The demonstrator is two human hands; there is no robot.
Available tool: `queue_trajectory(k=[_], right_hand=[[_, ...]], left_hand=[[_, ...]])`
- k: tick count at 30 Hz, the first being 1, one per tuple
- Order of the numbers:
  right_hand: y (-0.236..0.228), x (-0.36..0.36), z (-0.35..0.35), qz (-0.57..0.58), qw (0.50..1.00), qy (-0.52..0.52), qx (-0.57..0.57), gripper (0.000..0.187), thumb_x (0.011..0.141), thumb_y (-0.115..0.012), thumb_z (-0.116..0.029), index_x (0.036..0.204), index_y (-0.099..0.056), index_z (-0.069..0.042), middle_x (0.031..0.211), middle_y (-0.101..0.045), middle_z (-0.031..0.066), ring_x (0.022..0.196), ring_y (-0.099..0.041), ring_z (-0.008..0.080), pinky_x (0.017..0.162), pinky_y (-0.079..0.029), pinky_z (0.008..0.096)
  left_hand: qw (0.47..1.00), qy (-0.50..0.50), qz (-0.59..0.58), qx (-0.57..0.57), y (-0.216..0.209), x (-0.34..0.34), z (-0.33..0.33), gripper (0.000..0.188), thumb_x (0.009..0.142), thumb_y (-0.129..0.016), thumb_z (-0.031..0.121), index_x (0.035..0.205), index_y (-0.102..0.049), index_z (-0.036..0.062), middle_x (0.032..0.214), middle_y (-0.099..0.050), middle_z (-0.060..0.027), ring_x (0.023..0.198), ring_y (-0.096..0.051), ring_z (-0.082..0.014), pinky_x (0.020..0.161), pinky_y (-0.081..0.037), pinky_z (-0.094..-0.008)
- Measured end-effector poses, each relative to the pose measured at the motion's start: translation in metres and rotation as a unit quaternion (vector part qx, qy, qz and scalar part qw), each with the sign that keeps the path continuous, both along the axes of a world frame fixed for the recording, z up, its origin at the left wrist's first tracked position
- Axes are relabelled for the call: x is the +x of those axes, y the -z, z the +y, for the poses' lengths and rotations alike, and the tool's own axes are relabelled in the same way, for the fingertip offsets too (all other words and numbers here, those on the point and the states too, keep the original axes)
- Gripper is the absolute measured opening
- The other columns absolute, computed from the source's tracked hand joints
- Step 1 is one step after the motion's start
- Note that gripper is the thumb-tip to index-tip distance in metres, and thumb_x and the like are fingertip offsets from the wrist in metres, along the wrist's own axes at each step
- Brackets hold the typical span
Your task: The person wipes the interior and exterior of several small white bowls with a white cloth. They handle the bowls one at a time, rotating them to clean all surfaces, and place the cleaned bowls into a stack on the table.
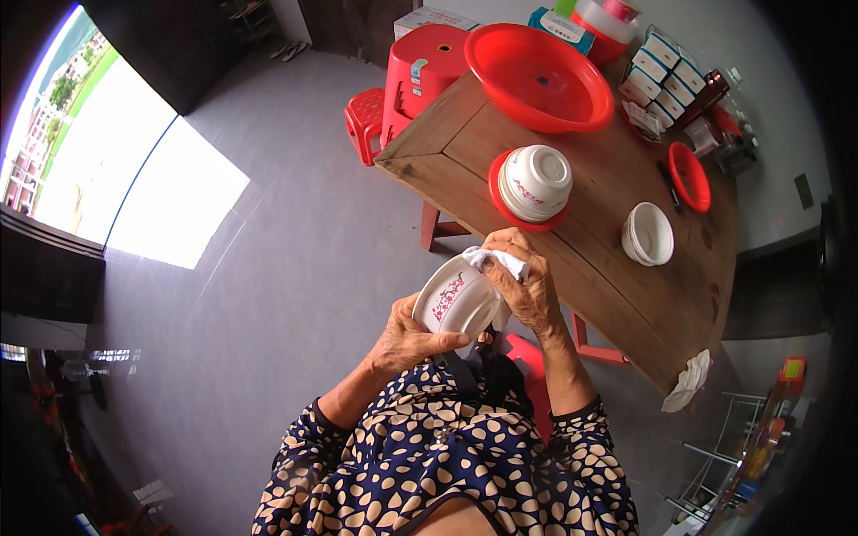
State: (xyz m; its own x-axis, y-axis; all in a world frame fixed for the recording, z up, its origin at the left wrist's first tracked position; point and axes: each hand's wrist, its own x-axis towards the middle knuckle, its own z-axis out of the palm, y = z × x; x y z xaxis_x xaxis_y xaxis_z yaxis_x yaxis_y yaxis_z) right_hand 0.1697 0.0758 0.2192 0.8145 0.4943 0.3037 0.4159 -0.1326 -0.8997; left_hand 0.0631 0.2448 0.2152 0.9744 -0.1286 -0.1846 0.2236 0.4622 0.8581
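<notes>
A white bowl (456,299) with a pink blossom pattern is held tilted on its side in front of my body. My left hand (407,338) is closed on its lower left side, with the thumb across the base. In my right hand (527,281) a white cloth (496,261) is pinched against the bowl's upper rim. Just beyond, on the wooden table (599,241), a stack of similar bowls (536,183) stands upside down on a red plate (502,207). Farther right, more white bowls (648,234) stand nested and upright.
A large red basin (541,79) lies at the table's far end. Small white boxes (663,76) and a red dish (689,177) stand along the wall side. A cloth (688,382) hangs off the near corner. Red stools (424,76) stand past the far left corner.
</notes>
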Motion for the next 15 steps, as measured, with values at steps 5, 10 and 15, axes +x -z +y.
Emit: queue_trajectory(k=[5,10,15], right_hand=[[-0.005,-0.011,0.007,-0.035,0.999,0.021,-0.003,0.021,0.077,-0.065,-0.005,0.098,-0.064,0.001,0.098,-0.057,0.0117,0.092,-0.056,0.0249,0.081,-0.047,0.0358],[-0.03,-0.027,0.023,-0.276,0.955,0.01,-0.105,0.032,0.066,-0.068,-0.009,0.097,-0.064,-0.003,0.103,-0.056,0.01,0.09,-0.051,0.0291,0.082,-0.044,0.0394],[-0.038,-0.051,0.034,-0.345,0.927,-0.039,-0.14,0.035,0.064,-0.066,-0.01,0.099,-0.065,-0.005,0.105,-0.056,0.0095,0.096,-0.052,0.0291,0.082,-0.045,0.0402]], left_hand=[[1.0,0.003,-0.019,0.002,0.009,0.001,0.002,0.052,0.069,-0.083,0.009,0.114,-0.059,0.0019,0.103,-0.066,-0.0033,0.092,-0.06,-0.0108,0.086,-0.049,-0.0271],[0.999,0.01,-0.037,0.021,0.015,0.0,0.005,0.047,0.07,-0.082,0.01,0.112,-0.061,0.0036,0.103,-0.065,-0.0022,0.095,-0.059,-0.0096,0.088,-0.047,-0.0278],[0.997,-0.022,-0.074,0.0,0.022,-0.001,0.005,0.044,0.071,-0.082,0.015,0.109,-0.062,0.0064,0.1,-0.066,0.0004,0.093,-0.06,-0.0088,0.085,-0.049,-0.0281]])
